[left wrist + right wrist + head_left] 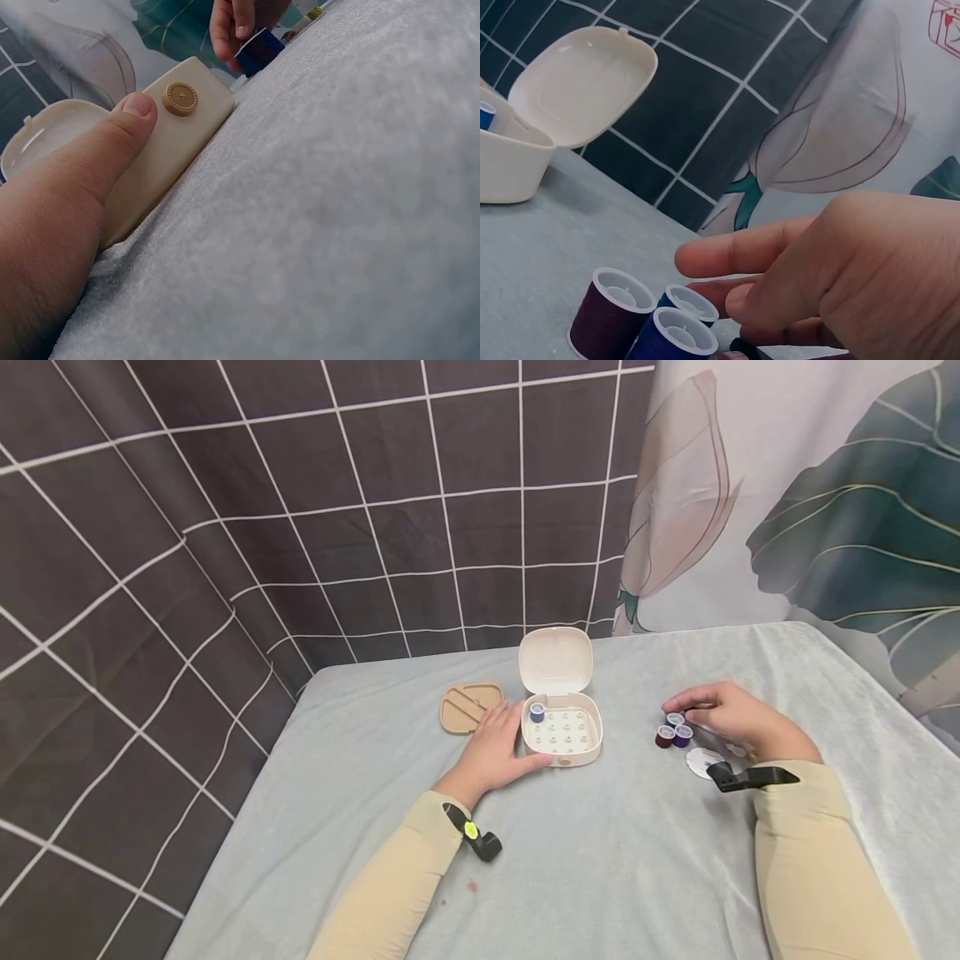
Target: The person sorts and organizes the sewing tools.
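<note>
Right wrist view: a dark-red cylindrical thread spool with white plastic rims [604,326], a violet-blue cylindrical thread spool with white plastic rims [667,343] and a dark-blue cylindrical thread spool with white plastic rims [693,304] are seen upright in a close cluster on the pale grey, soft-napped cloth [532,300], well apart from the cream, rounded plastic box with a raised lid [511,171]. Each spool can be judged light and stiff, slick at the rims but better gripped on the wound thread; breakage is hardly to be feared, though rolling is likely if one is tipped. Hold is best taken from above, thumb and forefinger set against opposite wound sides. No spool is clearly gripped by the right hand [840,277]: its forefinger is stretched out, its thumb is set apart below, and another finger is placed close behind the dark-blue spool; whether that spool is touched cannot be told. The box is steadied by the left hand [66,199], its thumb laid straight along the front wall.
</note>
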Demonstrator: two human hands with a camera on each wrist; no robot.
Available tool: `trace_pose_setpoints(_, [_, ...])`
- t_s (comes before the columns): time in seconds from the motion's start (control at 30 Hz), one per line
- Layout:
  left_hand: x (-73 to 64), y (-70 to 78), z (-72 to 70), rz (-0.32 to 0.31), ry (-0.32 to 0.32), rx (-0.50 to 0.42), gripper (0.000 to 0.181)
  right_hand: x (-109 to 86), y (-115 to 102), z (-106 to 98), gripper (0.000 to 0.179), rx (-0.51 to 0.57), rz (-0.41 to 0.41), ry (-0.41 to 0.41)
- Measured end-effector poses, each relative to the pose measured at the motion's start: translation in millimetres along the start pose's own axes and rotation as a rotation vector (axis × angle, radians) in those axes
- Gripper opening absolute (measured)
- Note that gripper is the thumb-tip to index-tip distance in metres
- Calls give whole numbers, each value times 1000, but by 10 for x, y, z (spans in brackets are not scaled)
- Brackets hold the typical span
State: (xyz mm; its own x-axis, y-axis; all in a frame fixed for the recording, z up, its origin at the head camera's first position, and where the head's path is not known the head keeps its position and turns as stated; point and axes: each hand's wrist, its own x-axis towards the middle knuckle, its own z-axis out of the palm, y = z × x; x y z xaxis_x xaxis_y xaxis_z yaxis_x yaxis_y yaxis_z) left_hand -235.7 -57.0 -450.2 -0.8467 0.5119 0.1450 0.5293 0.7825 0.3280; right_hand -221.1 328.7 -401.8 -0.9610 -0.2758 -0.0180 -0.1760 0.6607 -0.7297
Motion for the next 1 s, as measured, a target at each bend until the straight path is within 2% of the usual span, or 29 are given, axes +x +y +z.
trace_pose_setpoints(0.2, [2, 0, 6, -2, 1, 7, 102, 4, -5, 13, 30, 24, 0, -40])
trace_pose_setpoints(0.37, [9, 6, -5, -11, -14, 7, 102, 20, -30, 13, 31, -26, -21, -61])
trace_pose_setpoints(0.67, [2, 10, -3, -19, -16, 4, 102, 32, -34, 14, 30, -71, -9, -83])
trace_pose_setpoints(0.9, [2, 2, 5, -19, -10, 6, 103, 42, -16, 15, 30, -16, -28, -99])
trace_pose_setpoints(1.0, [6, -9, 14, -14, -9, 10, 104, 53, -20, 15, 29, -30, -31, -87])
